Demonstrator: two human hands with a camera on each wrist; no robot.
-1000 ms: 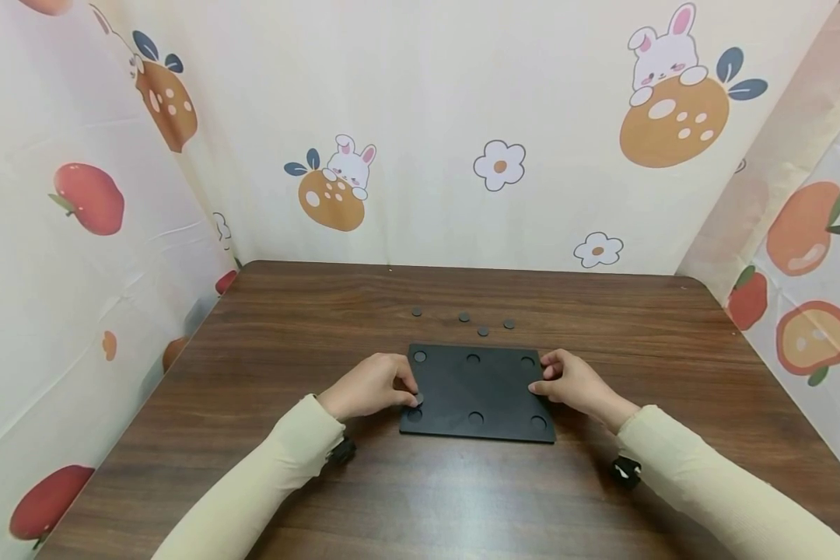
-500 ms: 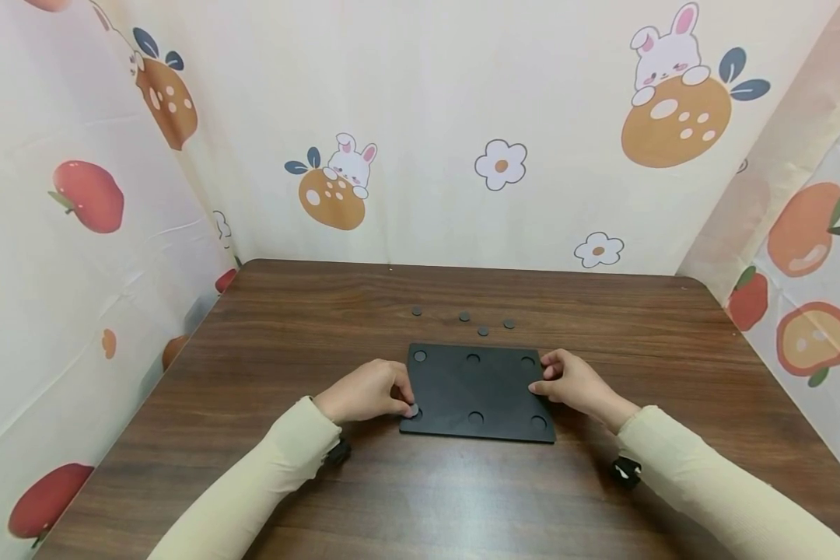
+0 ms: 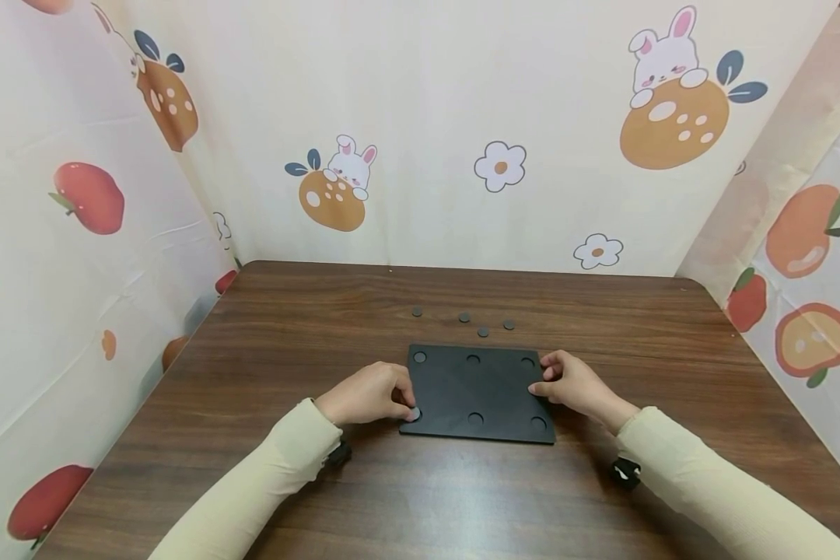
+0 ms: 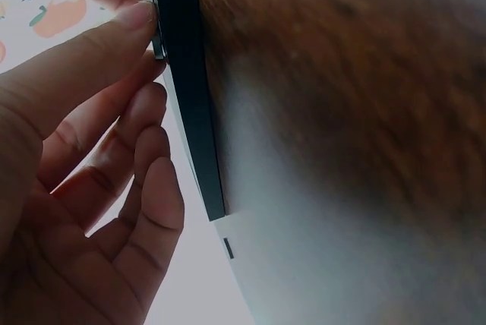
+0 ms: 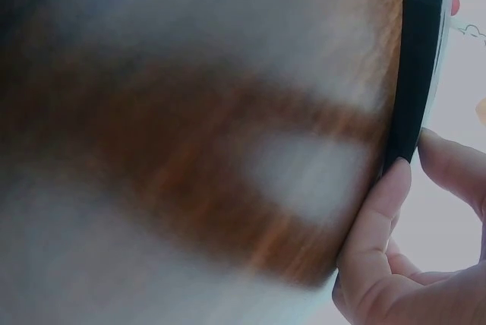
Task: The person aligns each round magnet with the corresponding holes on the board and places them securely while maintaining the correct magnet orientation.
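Note:
A flat black board (image 3: 477, 391) with round recesses along its front and back edges lies on the table. At its front left corner, my left hand (image 3: 372, 394) pinches a small dark disc (image 3: 415, 415) between thumb and fingertips, right over the recess there. In the left wrist view the disc's edge (image 4: 158, 45) shows under the thumb, tilted against the board's face. Another disc (image 3: 420, 357) sits in the back left recess. My right hand (image 3: 575, 385) grips the board's right edge; the right wrist view shows the thumb on its top and a finger (image 5: 391, 188) against its side.
Several loose dark discs, among them one at the left (image 3: 417, 312) and one at the right (image 3: 509, 325), lie on the wooden table (image 3: 308, 311) behind the board. A patterned curtain (image 3: 420, 93) surrounds the table's back and sides.
My left hand has moved the disc a little towards me, from behind the front left recess to right over it. The right hand and the board have stayed in place.

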